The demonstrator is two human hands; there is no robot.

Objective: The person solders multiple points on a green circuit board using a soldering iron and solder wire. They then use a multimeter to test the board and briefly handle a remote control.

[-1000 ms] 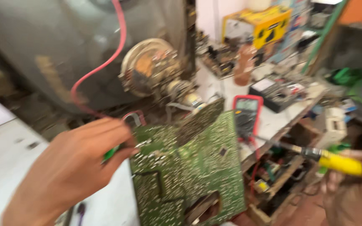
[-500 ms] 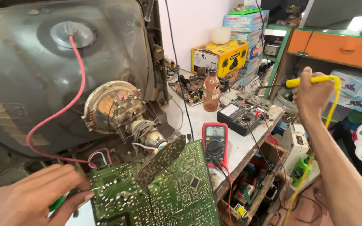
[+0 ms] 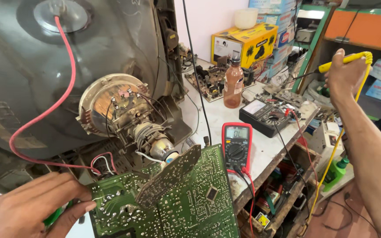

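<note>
Hands apart: left hand (image 3: 27, 207) grips the green circuit board (image 3: 173, 207) edge, steadying it, while right hand (image 3: 345, 72) holds a yellow-handled soldering iron (image 3: 347, 59) clear above the counter (image 3: 217, 119).

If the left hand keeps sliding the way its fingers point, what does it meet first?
The left hand points right along the bench, thumb and fingers already at the edge of the green circuit board. That board is the first thing met; the small board standing on it lies beyond, though depth is unclear.
</note>
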